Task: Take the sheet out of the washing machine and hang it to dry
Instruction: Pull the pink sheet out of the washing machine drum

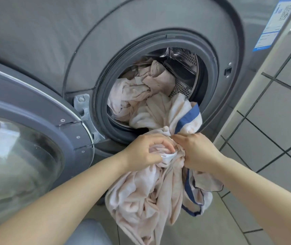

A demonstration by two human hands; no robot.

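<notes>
- While both hands are working just below the drum mouth, the left hand (145,152) is curling its fingers round a bunched fold of the sheet (151,197), and the right hand (196,152) is clutching the neighbouring gather, knuckles almost touching the left's.
- Keeping the two grips this close is, I judge, a way of gathering the wet cloth into one manageable rope rather than letting it spread.
- Below the hands, the pale pink sheet is hanging in a heavy twisted bundle toward the tiled floor (236,225), its blue border (188,189) trailing down the right side; whether the lowest folds are touching the floor I cannot tell.
- Above the hands, the sheet is running up over the grey door seal (210,89) and back into the drum (183,68), where a large crumpled part is lying, so the removal looks roughly half done.
- At the left, the washing machine door (26,138) is standing swung wide, leaving the opening free.
- Pulling next will probably be calling for hand-over-hand hauling, and the cloth dragging over the seal lip could be snagging.
</notes>
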